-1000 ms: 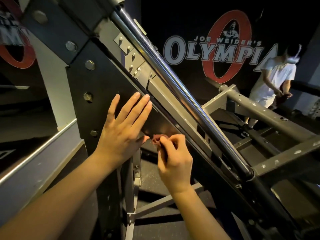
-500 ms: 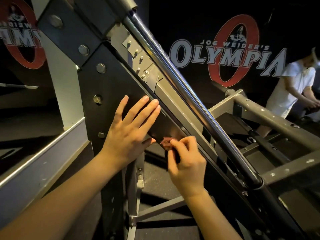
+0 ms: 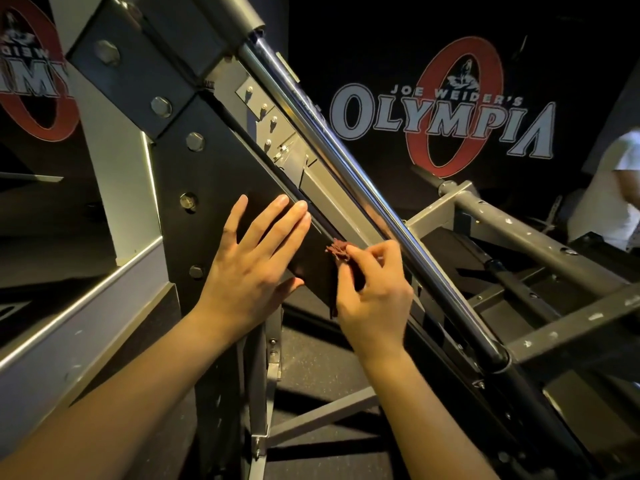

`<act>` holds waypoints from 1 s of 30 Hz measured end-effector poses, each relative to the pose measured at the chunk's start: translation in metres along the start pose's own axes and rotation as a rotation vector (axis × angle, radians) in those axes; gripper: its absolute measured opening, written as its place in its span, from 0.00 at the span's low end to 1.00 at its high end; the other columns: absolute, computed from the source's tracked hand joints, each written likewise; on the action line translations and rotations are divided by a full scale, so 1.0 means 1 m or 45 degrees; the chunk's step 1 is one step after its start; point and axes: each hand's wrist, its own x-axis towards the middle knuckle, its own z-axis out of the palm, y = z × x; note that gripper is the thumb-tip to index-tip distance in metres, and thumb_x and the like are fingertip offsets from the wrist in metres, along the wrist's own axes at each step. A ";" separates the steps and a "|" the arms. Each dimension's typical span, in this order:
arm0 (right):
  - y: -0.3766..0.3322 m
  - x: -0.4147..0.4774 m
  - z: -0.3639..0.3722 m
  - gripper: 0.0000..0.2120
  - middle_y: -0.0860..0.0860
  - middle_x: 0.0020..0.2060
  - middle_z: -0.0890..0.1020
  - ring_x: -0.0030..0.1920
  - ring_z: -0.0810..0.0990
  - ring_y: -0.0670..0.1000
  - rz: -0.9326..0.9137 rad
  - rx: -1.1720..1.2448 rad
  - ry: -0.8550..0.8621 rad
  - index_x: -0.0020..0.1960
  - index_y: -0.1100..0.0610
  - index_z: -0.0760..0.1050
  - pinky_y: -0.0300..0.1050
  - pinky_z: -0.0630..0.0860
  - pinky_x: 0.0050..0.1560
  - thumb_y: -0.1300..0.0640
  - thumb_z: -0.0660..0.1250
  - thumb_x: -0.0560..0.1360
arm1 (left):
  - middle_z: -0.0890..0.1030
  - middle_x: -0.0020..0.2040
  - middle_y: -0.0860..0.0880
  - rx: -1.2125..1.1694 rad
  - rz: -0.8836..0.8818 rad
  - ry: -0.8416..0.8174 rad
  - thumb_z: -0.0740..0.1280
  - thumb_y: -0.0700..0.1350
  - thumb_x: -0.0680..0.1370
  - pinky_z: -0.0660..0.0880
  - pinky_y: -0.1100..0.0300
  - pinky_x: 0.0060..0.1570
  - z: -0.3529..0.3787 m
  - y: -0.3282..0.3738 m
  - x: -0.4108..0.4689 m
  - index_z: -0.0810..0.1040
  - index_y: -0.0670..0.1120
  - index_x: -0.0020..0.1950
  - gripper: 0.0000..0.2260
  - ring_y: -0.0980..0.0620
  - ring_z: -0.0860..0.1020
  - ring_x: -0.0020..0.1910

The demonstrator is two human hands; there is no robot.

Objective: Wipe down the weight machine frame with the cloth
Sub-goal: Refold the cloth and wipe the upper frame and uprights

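The weight machine frame [image 3: 194, 188] is a dark bolted steel plate with a slanted grey rail and a chrome guide rod [image 3: 346, 168] running down to the right. My left hand [image 3: 252, 268] lies flat on the dark plate, fingers together and pointing up to the right. My right hand [image 3: 374, 299] pinches a small bunched reddish-brown cloth [image 3: 337, 249] and presses its tip against the seam between the plate and the grey rail. Most of the cloth is hidden inside my fingers.
A grey frame beam [image 3: 86, 323] slopes at lower left. Grey chipped tubes [image 3: 530, 237] cross at right. A person in a white shirt [image 3: 609, 192] stands at the right edge. A dark wall with an Olympia logo [image 3: 443, 116] is behind. Dark rubber floor [image 3: 322, 368] lies below.
My right hand has slid the cloth up along the seam, closer to the grey rail. My left hand stays flat on the plate. The view has shifted left, and the person has moved toward the right edge.
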 end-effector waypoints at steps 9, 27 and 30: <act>0.015 -0.016 -0.007 0.11 0.48 0.50 0.75 0.41 0.74 0.41 -0.061 -0.016 -0.118 0.57 0.58 0.82 0.32 0.74 0.39 0.59 0.72 0.75 | 0.66 0.79 0.41 -0.056 -0.164 0.074 0.78 0.54 0.71 0.51 0.37 0.79 -0.014 -0.015 -0.022 0.67 0.41 0.78 0.41 0.42 0.60 0.80; 0.002 -0.005 -0.010 0.13 0.55 0.50 0.78 0.41 0.76 0.48 -0.304 -0.233 -0.215 0.59 0.61 0.81 0.37 0.75 0.41 0.55 0.68 0.78 | 0.76 0.72 0.42 -0.178 -0.245 0.108 0.75 0.44 0.75 0.61 0.45 0.73 -0.004 0.032 -0.013 0.75 0.43 0.73 0.27 0.42 0.70 0.73; 0.011 -0.024 0.001 0.11 0.54 0.48 0.79 0.38 0.77 0.48 -0.373 -0.270 -0.346 0.58 0.60 0.81 0.36 0.75 0.38 0.55 0.67 0.80 | 0.73 0.74 0.42 -0.142 -0.258 0.084 0.75 0.47 0.75 0.62 0.45 0.72 0.002 0.028 -0.017 0.73 0.43 0.75 0.29 0.41 0.68 0.73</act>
